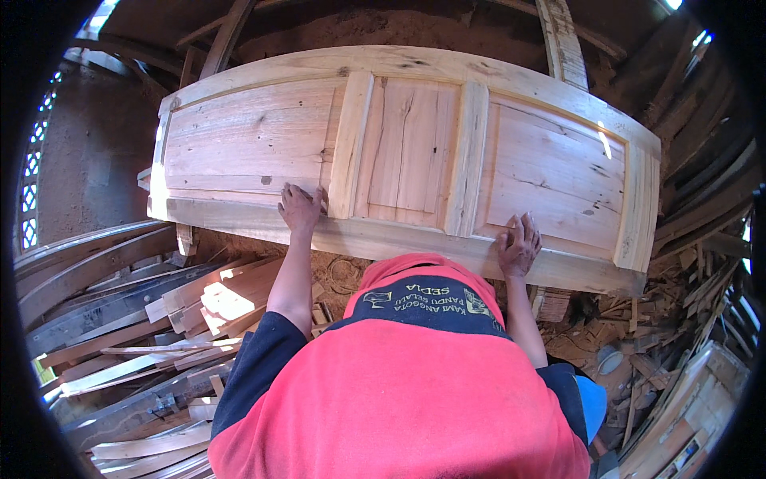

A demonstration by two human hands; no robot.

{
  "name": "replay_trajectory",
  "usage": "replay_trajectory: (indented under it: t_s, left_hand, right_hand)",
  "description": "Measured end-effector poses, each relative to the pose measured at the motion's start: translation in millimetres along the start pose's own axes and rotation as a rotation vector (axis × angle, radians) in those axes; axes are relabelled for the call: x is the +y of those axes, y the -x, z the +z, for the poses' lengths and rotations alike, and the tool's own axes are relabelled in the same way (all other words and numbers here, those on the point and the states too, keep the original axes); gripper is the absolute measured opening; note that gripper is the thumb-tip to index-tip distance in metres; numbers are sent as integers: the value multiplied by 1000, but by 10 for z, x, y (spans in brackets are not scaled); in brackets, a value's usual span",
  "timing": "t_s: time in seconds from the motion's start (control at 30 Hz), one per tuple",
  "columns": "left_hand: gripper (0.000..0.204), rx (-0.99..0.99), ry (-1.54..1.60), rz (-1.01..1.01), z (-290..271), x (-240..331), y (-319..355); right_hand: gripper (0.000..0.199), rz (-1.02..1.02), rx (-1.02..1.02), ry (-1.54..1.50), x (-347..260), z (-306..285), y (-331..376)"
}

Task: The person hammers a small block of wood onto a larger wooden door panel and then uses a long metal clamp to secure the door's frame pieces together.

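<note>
A wooden panelled door lies flat in front of me, with a pale frame, three sunken panels and knots in the grain. On its near rail, by the left panel, rests my left hand, its fingers apart and slightly bent. Further right, my right hand lies over the same rail with spread fingers reaching the edge of the right panel. Neither hand holds a tool. Between them sits the narrow middle panel, bordered by two upright strips.
Stacked planks and offcuts lie at the left. Wood scraps cover the ground at the right, beside more long boards. Beyond the door, a wooden beam extends away from its far edge.
</note>
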State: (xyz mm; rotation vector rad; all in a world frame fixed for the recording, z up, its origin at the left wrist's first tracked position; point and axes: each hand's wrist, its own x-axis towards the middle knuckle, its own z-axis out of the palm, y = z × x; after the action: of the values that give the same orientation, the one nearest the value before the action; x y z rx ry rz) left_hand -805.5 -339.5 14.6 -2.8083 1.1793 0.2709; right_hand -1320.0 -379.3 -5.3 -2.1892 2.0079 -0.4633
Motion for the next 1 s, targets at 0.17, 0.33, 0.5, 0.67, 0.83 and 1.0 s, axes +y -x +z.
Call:
replay_trajectory:
  t_s: [0.17, 0.33, 0.5, 0.67, 0.83, 1.0]
  left_hand:
    - [76, 71, 141, 14, 162, -58, -53]
    - [72, 98, 181, 24, 228, -57, -94]
    - [74, 128, 199, 36, 251, -59, -108]
    - [75, 122, 185, 11, 235, -40, -97]
    - [76, 121, 189, 16, 202, -14, -76]
    - [75, 128, 197, -1, 212, -15, -70]
  right_hand:
    - [54, -12, 12, 3, 16, 14, -1]
    - [54, -17, 16, -12, 18, -6, -1]
    - [53, -11, 11, -14, 19, -11, -11]
    - [51, -14, 20, -8, 10, -13, -12]
    - [50, -29, 37, 1, 25, -2, -12]
    - [50, -33, 41, 6, 15, 1, -15]
